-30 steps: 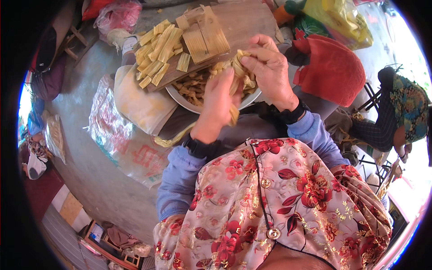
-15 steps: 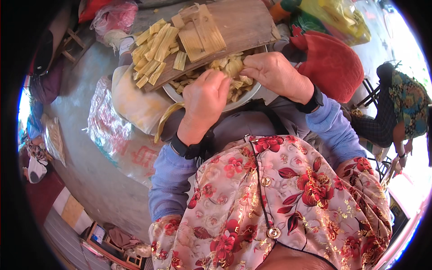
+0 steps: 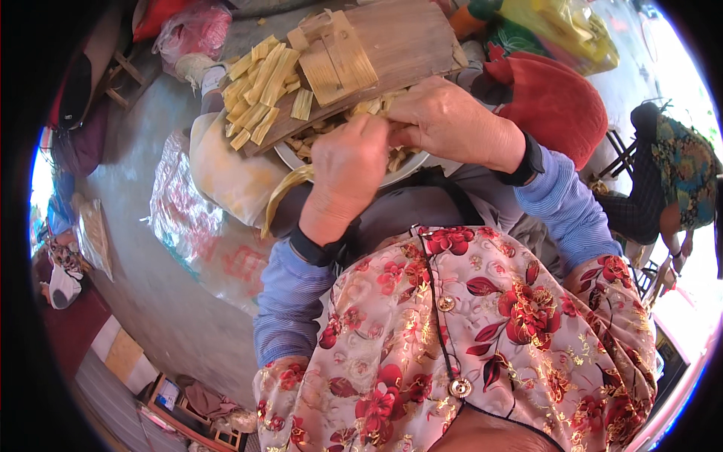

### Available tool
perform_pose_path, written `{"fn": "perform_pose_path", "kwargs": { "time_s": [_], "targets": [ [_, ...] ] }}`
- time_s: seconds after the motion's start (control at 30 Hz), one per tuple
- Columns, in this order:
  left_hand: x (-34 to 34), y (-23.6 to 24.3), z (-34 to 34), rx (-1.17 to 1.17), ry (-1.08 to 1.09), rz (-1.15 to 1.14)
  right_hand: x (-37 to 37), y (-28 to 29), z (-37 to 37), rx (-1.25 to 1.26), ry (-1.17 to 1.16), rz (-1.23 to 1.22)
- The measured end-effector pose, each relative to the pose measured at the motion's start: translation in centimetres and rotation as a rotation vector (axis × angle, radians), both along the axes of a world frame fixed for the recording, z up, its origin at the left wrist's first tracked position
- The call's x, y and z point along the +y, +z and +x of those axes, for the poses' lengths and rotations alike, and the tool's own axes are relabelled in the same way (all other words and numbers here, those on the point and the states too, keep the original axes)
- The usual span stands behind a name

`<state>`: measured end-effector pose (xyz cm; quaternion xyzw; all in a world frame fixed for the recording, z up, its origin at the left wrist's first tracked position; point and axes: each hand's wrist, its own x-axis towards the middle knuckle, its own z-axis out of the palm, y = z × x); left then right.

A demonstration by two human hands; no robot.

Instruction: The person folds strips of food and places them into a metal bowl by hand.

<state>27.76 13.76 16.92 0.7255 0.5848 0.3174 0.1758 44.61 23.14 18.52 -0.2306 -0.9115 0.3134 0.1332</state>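
Note:
My left hand [image 3: 348,169] is closed on a long yellowish fibrous strip [image 3: 282,187], whose tail hangs from the little-finger side. Beside it, my right hand [image 3: 448,124] is closed too, its fingertips meeting the left fingers; what they pinch is hidden. Both hands are over a light metal basin [image 3: 410,169] holding yellowish pieces, much of it covered by them. Across the basin's far side lies a wooden board [image 3: 414,38]. Short cut strips [image 3: 260,79] are heaped at its left end, next to wide flat pieces [image 3: 339,60].
A clear plastic sheet [image 3: 199,226] lies on the floor at left. Beyond the board are a pink plastic bag [image 3: 196,32] and a yellow bag [image 3: 561,30]. A red cloth [image 3: 553,109] is at right. Farther right, another person [image 3: 666,173] sits bent forward.
My right hand has moved left and now meets my left hand, overlapping the pieces in the basin. My left hand has shifted slightly, with the strip still trailing from it.

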Motion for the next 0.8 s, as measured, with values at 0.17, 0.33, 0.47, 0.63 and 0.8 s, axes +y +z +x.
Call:
{"fn": "perform_pose_path", "kwargs": {
  "time_s": [0.17,0.33,0.47,0.63,0.8],
  "targets": [
    [-0.3,1.0,-1.3,-0.152,-0.144,-0.199,0.7,0.5,2.0,-0.014,0.170,0.031],
    [-0.2,0.1,-1.5,-0.393,-0.075,-0.372,0.2,0.5,1.5,-0.092,-0.108,-0.911],
    [0.3,-1.2,-2.7,-0.631,-0.046,-0.583,0.9,-1.3,0.8,0.195,-0.280,-1.162],
    [2.4,-0.7,-5.1,-0.911,0.121,-0.704,2.0,-1.5,-2.1,0.212,-0.390,-0.783],
    [4.6,-2.0,-7.2,-0.924,0.165,-0.607,3.0,-3.0,-4.4,0.282,-0.431,-0.498]
  ]
}}
